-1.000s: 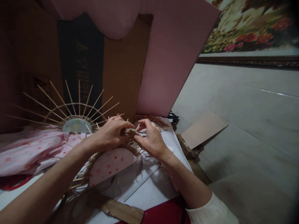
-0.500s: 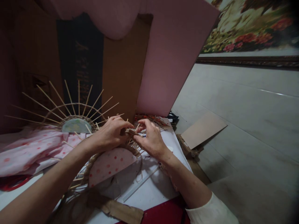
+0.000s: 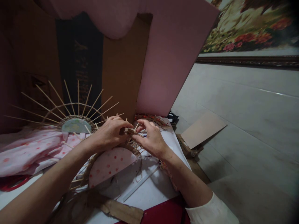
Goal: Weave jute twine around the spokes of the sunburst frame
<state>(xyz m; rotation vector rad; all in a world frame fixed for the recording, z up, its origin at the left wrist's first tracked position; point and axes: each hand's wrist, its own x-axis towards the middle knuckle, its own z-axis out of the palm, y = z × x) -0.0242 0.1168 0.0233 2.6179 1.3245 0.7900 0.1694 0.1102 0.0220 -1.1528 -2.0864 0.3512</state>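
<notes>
In the middle of the head view lies a half-round woven piece with a pink dotted fabric panel [image 3: 112, 165], a brown twisted-cord rim and thin pale sticks poking outward. My left hand [image 3: 111, 132] is closed at its upper edge, thumb and fingers on a small bundle of brown cord [image 3: 130, 132]. From the right, my right hand [image 3: 153, 138] pinches the other end of that bundle, beside a short stick tip. The fingertips partly hide the exact grip. A loose strand of cord hangs below my right hand.
A second half-round piece with a pale green panel [image 3: 77, 125] and fanned sticks stands behind left, by pink dotted cloth [image 3: 21, 152]. Red-handled scissors [image 3: 14, 183], a grey strip [image 3: 140, 184] and a cardboard piece [image 3: 116, 209] lie nearby. A large cardboard box [image 3: 123, 74] rises behind.
My right fingertips have shifted very slightly left along the cord bundle, and the stick tip beside them leans a little differently. Both hands keep their hold.
</notes>
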